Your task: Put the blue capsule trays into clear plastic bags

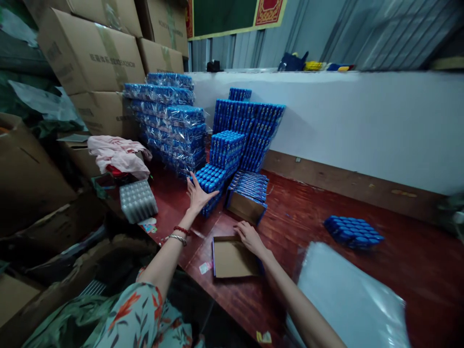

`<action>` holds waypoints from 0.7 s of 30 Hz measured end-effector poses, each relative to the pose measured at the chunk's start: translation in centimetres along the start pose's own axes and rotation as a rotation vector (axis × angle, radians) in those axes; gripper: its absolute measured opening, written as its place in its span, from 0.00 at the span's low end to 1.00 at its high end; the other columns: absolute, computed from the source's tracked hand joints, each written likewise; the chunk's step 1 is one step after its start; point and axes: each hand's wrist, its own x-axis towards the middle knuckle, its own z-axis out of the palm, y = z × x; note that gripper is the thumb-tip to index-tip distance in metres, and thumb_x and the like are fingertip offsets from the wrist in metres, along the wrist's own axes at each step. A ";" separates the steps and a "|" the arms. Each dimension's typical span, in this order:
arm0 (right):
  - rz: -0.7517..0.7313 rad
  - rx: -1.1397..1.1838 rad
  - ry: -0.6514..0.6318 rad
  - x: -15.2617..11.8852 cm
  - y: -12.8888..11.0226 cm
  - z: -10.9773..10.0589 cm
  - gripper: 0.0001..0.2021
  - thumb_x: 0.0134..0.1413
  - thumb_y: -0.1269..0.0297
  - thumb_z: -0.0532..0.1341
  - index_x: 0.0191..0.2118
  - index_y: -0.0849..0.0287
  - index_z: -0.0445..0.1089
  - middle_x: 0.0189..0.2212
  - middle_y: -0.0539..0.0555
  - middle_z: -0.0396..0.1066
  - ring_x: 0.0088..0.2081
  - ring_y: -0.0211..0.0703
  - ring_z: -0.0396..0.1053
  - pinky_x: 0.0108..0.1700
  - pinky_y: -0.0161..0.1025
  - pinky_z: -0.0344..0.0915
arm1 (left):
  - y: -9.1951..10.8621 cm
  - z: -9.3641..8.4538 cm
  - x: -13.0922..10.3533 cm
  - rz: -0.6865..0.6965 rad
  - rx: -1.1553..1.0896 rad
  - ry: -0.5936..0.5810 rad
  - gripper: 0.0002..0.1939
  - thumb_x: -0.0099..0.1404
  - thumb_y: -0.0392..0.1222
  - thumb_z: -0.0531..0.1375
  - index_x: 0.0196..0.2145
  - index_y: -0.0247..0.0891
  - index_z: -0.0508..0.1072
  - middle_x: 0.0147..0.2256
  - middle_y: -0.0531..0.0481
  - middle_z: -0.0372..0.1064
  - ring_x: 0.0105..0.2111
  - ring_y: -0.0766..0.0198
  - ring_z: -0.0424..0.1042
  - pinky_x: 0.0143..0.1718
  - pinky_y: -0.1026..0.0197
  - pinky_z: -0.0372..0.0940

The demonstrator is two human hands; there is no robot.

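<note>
My left hand [198,195] is spread wide, thumb and fingers apart, at the near edge of a block of blue round-topped items [210,177]. It seems to touch the block, and its fingertips are partly hidden. My right hand [250,237] has its fingers curled over the far rim of a shallow cardboard tray [235,263]. The tray lies on the red table with its plain brown inside facing up. Just beyond it, a row of stacked blue-printed trays [250,193] leans together, the nearest one showing its brown inside.
Tall stacks of blue items [250,125] and plastic-wrapped blue packs [170,125] stand against the wall. On the right are a blue cluster [353,232] and clear plastic bags [348,295]. Cartons [94,53], pink cloth [118,152] and a silvery pack [137,200] are at left.
</note>
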 end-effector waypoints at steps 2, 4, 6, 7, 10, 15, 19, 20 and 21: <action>0.054 0.153 0.109 1.8 -0.4 -0.2 0.14 0.60 0.55 0.50 0.39 0.55 0.70 0.39 0.56 0.69 0.44 0.46 0.66 0.50 0.45 0.60 | -0.4 0.4 0.4 0.032 0.002 0.071 0.68 0.45 0.55 0.68 0.65 0.32 0.25 0.61 0.23 0.37 0.62 0.34 0.45 0.59 0.36 0.46; 0.117 0.322 0.201 3.9 -0.9 -0.3 0.18 0.59 0.50 0.49 0.43 0.54 0.68 0.41 0.55 0.69 0.44 0.46 0.66 0.51 0.46 0.61 | -0.9 0.5 0.2 0.066 0.003 0.119 0.67 0.44 0.53 0.68 0.65 0.31 0.25 0.59 0.26 0.42 0.60 0.36 0.48 0.59 0.37 0.46; 0.187 0.500 0.256 6.0 -1.7 -0.2 0.23 0.57 0.44 0.48 0.48 0.53 0.64 0.45 0.55 0.68 0.41 0.46 0.68 0.47 0.46 0.64 | -1.2 0.3 -0.5 0.100 -0.010 0.158 0.67 0.44 0.52 0.68 0.66 0.32 0.26 0.58 0.30 0.43 0.60 0.37 0.47 0.59 0.38 0.46; 0.220 0.590 0.265 7.1 -2.2 -0.1 0.25 0.55 0.42 0.49 0.51 0.52 0.62 0.46 0.55 0.67 0.40 0.45 0.69 0.44 0.46 0.66 | -1.3 0.0 -1.2 0.116 -0.022 0.176 0.66 0.44 0.52 0.68 0.66 0.34 0.26 0.57 0.31 0.43 0.60 0.38 0.47 0.60 0.38 0.46; 0.281 0.842 0.245 9.4 -4.2 0.4 0.29 0.52 0.36 0.48 0.53 0.48 0.60 0.50 0.54 0.66 0.38 0.45 0.71 0.41 0.46 0.68 | -1.4 -0.9 -4.3 0.148 -0.059 0.206 0.65 0.45 0.52 0.67 0.66 0.36 0.27 0.57 0.35 0.42 0.60 0.40 0.46 0.60 0.39 0.48; 0.394 1.163 0.176 8.7 -5.9 -0.3 0.28 0.53 0.37 0.46 0.42 0.54 0.69 0.42 0.55 0.73 0.40 0.47 0.71 0.43 0.46 0.68 | -2.1 -2.1 -12.9 0.251 -0.080 0.145 0.66 0.45 0.51 0.68 0.65 0.43 0.24 0.61 0.37 0.36 0.62 0.41 0.47 0.60 0.39 0.51; 0.532 1.086 0.208 2.6 -4.3 -2.0 0.24 0.50 0.42 0.55 0.38 0.59 0.72 0.34 0.56 0.74 0.36 0.48 0.71 0.42 0.47 0.69 | -3.5 -1.3 -19.2 0.224 -0.144 -0.081 0.66 0.45 0.53 0.67 0.64 0.50 0.20 0.65 0.42 0.29 0.64 0.43 0.44 0.61 0.41 0.51; 0.525 1.020 0.245 0.7 -3.7 -2.4 0.23 0.49 0.43 0.57 0.39 0.59 0.73 0.36 0.56 0.74 0.38 0.49 0.71 0.43 0.48 0.69 | -3.7 -0.9 -20.2 0.226 -0.162 -0.168 0.66 0.45 0.54 0.67 0.64 0.49 0.20 0.65 0.41 0.28 0.64 0.44 0.43 0.62 0.42 0.51; 0.505 0.953 0.294 -1.1 -3.2 -2.7 0.22 0.49 0.44 0.59 0.39 0.58 0.73 0.38 0.56 0.74 0.40 0.50 0.71 0.45 0.49 0.68 | -3.9 -0.4 -20.9 0.231 -0.180 -0.259 0.67 0.45 0.55 0.66 0.64 0.46 0.20 0.66 0.40 0.28 0.65 0.45 0.42 0.63 0.43 0.50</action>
